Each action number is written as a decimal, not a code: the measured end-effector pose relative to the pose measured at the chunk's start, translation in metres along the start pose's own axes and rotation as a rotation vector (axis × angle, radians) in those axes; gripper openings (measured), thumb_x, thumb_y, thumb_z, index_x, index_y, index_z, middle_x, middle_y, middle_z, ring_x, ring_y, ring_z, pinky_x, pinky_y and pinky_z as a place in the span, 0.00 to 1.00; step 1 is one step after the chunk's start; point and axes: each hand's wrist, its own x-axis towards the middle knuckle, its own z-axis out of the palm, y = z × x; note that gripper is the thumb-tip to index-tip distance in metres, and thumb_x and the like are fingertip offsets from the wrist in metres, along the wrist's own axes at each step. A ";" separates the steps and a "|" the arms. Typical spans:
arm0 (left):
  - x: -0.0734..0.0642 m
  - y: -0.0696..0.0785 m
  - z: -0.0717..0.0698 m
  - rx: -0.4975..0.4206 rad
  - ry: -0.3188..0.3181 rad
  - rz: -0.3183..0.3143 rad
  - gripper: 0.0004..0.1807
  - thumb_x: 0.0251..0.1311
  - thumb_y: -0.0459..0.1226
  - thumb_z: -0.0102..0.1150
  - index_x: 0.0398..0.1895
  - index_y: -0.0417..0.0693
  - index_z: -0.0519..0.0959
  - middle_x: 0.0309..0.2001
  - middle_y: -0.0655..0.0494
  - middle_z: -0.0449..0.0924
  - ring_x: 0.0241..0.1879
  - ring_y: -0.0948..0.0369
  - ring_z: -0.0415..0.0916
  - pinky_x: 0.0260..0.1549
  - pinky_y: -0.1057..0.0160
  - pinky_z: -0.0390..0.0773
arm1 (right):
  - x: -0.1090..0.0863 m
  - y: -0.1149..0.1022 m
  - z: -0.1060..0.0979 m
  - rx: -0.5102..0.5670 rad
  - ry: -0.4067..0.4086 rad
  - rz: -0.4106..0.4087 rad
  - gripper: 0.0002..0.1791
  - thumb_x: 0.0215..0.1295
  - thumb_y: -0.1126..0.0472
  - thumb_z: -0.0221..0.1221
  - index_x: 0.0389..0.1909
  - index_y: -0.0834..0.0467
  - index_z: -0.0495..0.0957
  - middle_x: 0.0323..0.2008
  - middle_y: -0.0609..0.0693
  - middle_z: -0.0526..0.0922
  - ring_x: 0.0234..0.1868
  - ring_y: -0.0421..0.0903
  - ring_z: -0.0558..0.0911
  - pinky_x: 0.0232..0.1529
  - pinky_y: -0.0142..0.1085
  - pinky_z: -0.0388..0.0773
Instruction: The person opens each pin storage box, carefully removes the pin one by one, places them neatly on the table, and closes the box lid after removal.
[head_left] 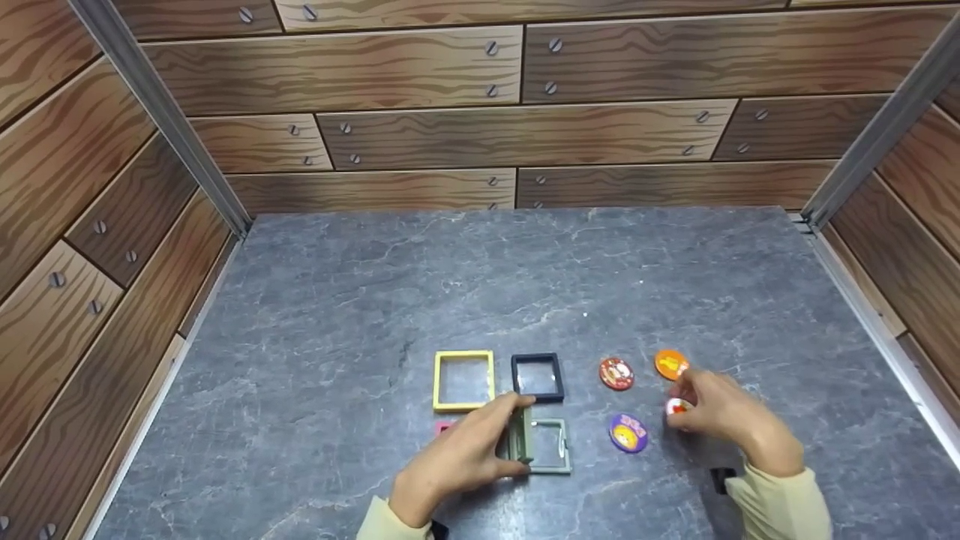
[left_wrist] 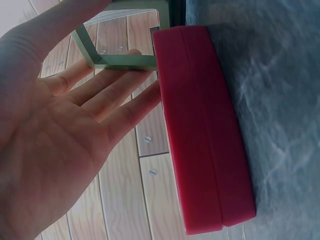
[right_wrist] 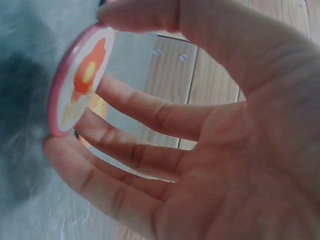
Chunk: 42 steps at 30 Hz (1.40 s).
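In the head view my left hand (head_left: 466,447) grips the raised half of a small green hinged display frame (head_left: 520,436). Its other half lies flat on the table, to the right. The left wrist view shows the thumb and fingers around the green frame (left_wrist: 125,61) and its clear pane. Beside that hand stands a red square frame (left_wrist: 200,135), mostly hidden by the hand in the head view. On the right, my right hand (head_left: 727,411) pinches a round badge (right_wrist: 82,75) by its edge, tilted up. The badge has a pink rim and a red-and-yellow picture on white.
A yellow frame (head_left: 464,407) and a dark blue frame (head_left: 559,377) lie behind the left hand. Between and beyond the hands are a red badge (head_left: 616,373), an orange badge (head_left: 671,364) and a purple badge (head_left: 628,433). Wood-patterned walls (head_left: 420,135) enclose the grey table (head_left: 337,315).
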 end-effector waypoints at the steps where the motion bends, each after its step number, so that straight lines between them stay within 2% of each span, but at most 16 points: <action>1: 0.000 0.000 0.000 0.000 0.000 0.000 0.44 0.56 0.42 0.79 0.74 0.50 0.66 0.69 0.52 0.79 0.67 0.58 0.78 0.72 0.57 0.77 | -0.001 0.002 0.001 -0.008 0.016 -0.009 0.17 0.49 0.61 0.71 0.38 0.63 0.80 0.32 0.53 0.80 0.33 0.45 0.73 0.34 0.36 0.71; 8: 0.000 0.001 0.000 -0.002 -0.002 -0.012 0.44 0.56 0.42 0.79 0.74 0.51 0.66 0.68 0.55 0.78 0.66 0.59 0.78 0.71 0.58 0.78 | -0.008 0.011 0.016 -0.083 0.125 -0.038 0.19 0.43 0.61 0.73 0.34 0.62 0.78 0.33 0.55 0.76 0.36 0.48 0.72 0.38 0.42 0.73; 14: 0.000 0.002 0.001 -0.007 -0.006 -0.009 0.43 0.57 0.42 0.78 0.74 0.51 0.66 0.68 0.55 0.78 0.66 0.58 0.78 0.71 0.59 0.78 | -0.011 0.013 0.025 -0.089 0.162 -0.020 0.18 0.42 0.64 0.74 0.33 0.64 0.78 0.36 0.58 0.75 0.38 0.52 0.74 0.41 0.46 0.75; 20: 0.001 0.001 0.002 -0.016 0.000 0.011 0.43 0.56 0.41 0.79 0.73 0.49 0.66 0.68 0.53 0.79 0.66 0.58 0.78 0.71 0.58 0.78 | -0.016 0.010 0.027 -0.066 0.180 -0.002 0.21 0.46 0.64 0.74 0.41 0.66 0.79 0.41 0.62 0.74 0.45 0.59 0.74 0.49 0.55 0.77; 22: 0.001 0.000 0.002 -0.022 -0.004 0.014 0.43 0.56 0.41 0.79 0.73 0.49 0.66 0.68 0.53 0.78 0.66 0.57 0.78 0.71 0.58 0.77 | -0.019 0.004 0.029 -0.047 0.229 -0.023 0.22 0.49 0.63 0.74 0.44 0.66 0.79 0.43 0.62 0.75 0.48 0.61 0.75 0.52 0.58 0.76; 25: 0.002 -0.001 0.003 -0.012 -0.008 0.016 0.43 0.57 0.42 0.79 0.74 0.50 0.66 0.69 0.53 0.78 0.67 0.58 0.77 0.72 0.58 0.77 | -0.022 -0.013 0.035 -0.006 0.330 -0.098 0.19 0.56 0.62 0.73 0.46 0.65 0.81 0.45 0.60 0.80 0.49 0.60 0.78 0.53 0.59 0.78; 28: 0.002 -0.001 0.002 -0.007 -0.006 0.000 0.45 0.56 0.43 0.79 0.75 0.52 0.65 0.68 0.55 0.78 0.66 0.60 0.78 0.71 0.58 0.78 | -0.021 -0.041 0.047 0.074 0.416 -0.213 0.12 0.61 0.63 0.72 0.44 0.62 0.84 0.42 0.54 0.86 0.44 0.53 0.83 0.49 0.48 0.84; 31: 0.001 -0.002 0.001 -0.020 0.005 -0.030 0.46 0.54 0.43 0.80 0.74 0.54 0.66 0.63 0.58 0.81 0.59 0.61 0.81 0.64 0.60 0.82 | -0.019 -0.075 0.064 0.180 0.375 -0.290 0.11 0.67 0.59 0.70 0.46 0.59 0.84 0.41 0.49 0.87 0.40 0.43 0.84 0.43 0.36 0.86; 34: 0.000 -0.003 0.001 -0.036 0.023 -0.039 0.44 0.52 0.42 0.82 0.71 0.53 0.67 0.58 0.58 0.83 0.52 0.61 0.83 0.56 0.62 0.85 | -0.014 -0.103 0.083 0.262 0.288 -0.330 0.19 0.71 0.49 0.67 0.52 0.58 0.83 0.43 0.49 0.86 0.40 0.39 0.83 0.42 0.32 0.85; 37: 0.000 -0.003 0.002 -0.028 0.036 -0.017 0.42 0.52 0.42 0.82 0.68 0.52 0.68 0.58 0.55 0.85 0.53 0.60 0.84 0.56 0.62 0.86 | -0.010 -0.119 0.100 0.263 0.254 -0.330 0.25 0.70 0.41 0.65 0.58 0.54 0.82 0.48 0.49 0.86 0.46 0.42 0.83 0.48 0.36 0.86; 42: 0.001 -0.002 0.006 0.032 0.056 0.030 0.42 0.54 0.44 0.80 0.72 0.51 0.70 0.65 0.53 0.83 0.61 0.57 0.83 0.64 0.60 0.83 | -0.007 -0.123 0.112 0.233 0.313 -0.308 0.21 0.69 0.44 0.68 0.56 0.51 0.84 0.51 0.44 0.85 0.53 0.46 0.82 0.57 0.44 0.83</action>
